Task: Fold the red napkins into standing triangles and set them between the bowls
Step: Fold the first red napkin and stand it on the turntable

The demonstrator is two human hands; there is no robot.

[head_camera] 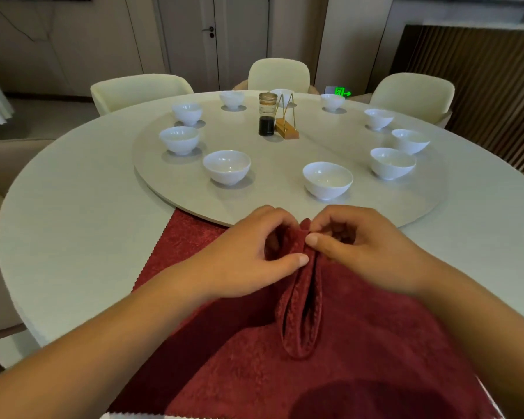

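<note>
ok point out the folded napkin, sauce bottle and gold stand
folded napkin [298, 343], head view, on its near rolled end
sauce bottle [266, 126], head view, on its dark lower half
gold stand [288, 131], head view, on its wooden base

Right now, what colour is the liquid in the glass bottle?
Almost black, low in the glass bottle; best seen in the head view.
</note>
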